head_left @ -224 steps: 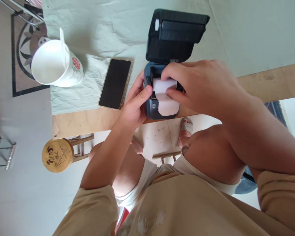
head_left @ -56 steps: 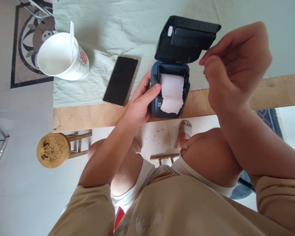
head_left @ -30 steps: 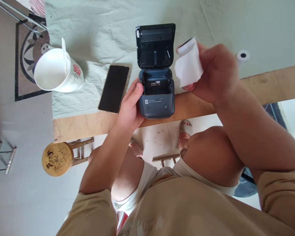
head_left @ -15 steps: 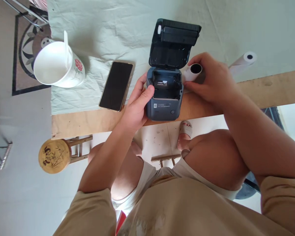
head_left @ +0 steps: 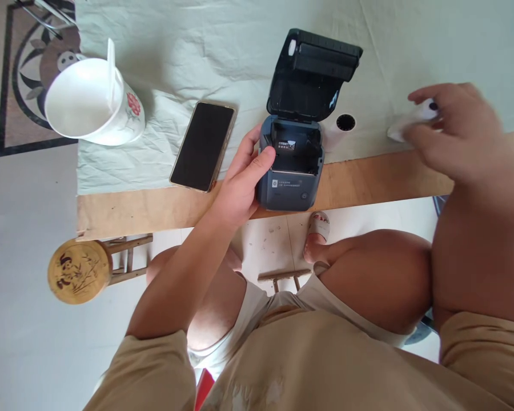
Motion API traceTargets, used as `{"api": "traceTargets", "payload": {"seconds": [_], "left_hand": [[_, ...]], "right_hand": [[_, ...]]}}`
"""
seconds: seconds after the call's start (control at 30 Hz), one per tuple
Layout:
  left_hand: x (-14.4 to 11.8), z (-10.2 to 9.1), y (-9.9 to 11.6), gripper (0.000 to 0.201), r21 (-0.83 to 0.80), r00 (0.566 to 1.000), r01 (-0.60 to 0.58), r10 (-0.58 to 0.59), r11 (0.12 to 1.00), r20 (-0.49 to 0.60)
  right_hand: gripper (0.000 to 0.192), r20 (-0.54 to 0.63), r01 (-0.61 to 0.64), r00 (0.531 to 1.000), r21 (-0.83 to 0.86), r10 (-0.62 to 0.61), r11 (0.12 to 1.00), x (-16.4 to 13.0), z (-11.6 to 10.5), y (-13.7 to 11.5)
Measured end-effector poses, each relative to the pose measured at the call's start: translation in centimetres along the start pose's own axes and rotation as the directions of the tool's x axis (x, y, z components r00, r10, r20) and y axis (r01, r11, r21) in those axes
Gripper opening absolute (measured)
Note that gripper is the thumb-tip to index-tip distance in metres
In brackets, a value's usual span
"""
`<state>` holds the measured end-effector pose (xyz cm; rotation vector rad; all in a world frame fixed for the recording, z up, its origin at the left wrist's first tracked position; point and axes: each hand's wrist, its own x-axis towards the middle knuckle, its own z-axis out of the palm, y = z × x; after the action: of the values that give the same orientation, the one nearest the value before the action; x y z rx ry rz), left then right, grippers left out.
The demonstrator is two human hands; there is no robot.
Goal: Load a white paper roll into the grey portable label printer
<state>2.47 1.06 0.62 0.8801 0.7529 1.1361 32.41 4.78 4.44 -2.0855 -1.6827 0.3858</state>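
No writing can be read. The printer (head_left: 290,171) carries a line of small pale print on its front and a white label inside its open bay, both too small to make out.

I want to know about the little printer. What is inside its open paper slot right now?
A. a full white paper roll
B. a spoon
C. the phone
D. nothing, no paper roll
D: the printer's open compartment shows only dark plastic and a small label, while a paper roll lies on the tablecloth beside it.

Home room: floral mug (head_left: 92,105), panda stool (head_left: 79,271), tiled floor (head_left: 21,342).
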Motion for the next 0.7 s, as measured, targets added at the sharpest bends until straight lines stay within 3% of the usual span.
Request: {"api": "traceTargets", "payload": {"seconds": [0.07, 0.2, 0.3, 0.37, 0.43, 0.5, 0.57, 0.63, 0.7], "left_hand": [[0.0, 0.0, 0.0, 0.042, -0.006, 1.0, -0.004, 0.004, 1.0, 0.002], [0.1, 0.0, 0.0, 0.041, -0.003, 1.0, -0.005, 0.005, 1.0, -0.001], [0.0, 0.0, 0.1, 0.04, 0.007, 1.0, -0.006, 0.006, 1.0, -0.003], [-0.1, 0.1, 0.1, 0.039, -0.002, 1.0, -0.01, 0.01, 1.0, 0.0], [-0.1, 0.2, 0.1, 0.038, -0.017, 1.0, -0.015, 0.015, 1.0, 0.008], [-0.1, 0.1, 0.0, 0.035, -0.025, 1.0, -0.021, 0.021, 0.999, 0.017], [0.0, 0.0, -0.1, 0.034, -0.021, 0.999, -0.029, 0.03, 0.999, 0.02], [0.0, -0.1, -0.2, 0.036, -0.004, 0.999, -0.033, 0.033, 0.999, 0.019], [0.0, -0.2, -0.2, 0.038, 0.026, 0.999, -0.04, 0.039, 0.999, 0.017]], "right_hand": [[0.061, 0.042, 0.002, 0.999, -0.055, 0.001, 0.999, 0.3, 0.6, -0.4], [0.061, -0.008, 0.006, 1.0, -0.087, -0.007, 0.996, 0.7, 1.3, -0.4], [0.073, -0.098, 0.052, 0.995, 0.193, -0.033, 0.98, 0.7, 1.7, -0.2], [0.075, -0.138, 0.112, 0.989, 0.539, -0.044, 0.835, 0.7, 1.9, -0.5], [0.066, -0.105, 0.081, 0.994, 0.794, 0.005, 0.603, 0.8, 2.0, -1.4], [0.05, -0.004, -0.033, 0.996, 0.904, 0.087, 0.427, 0.8, 2.0, -2.6], [0.04, 0.041, -0.066, 0.996, 0.93, 0.078, 0.361, 0.3, 2.1, -4.1], [0.046, -0.146, 0.176, 0.984, 0.9, -0.105, 0.398, -0.6, 2.2, -5.5], [0.051, -0.363, 0.453, 0.89, 0.771, -0.274, 0.447, -2.0, 2.5, -6.8]]}}
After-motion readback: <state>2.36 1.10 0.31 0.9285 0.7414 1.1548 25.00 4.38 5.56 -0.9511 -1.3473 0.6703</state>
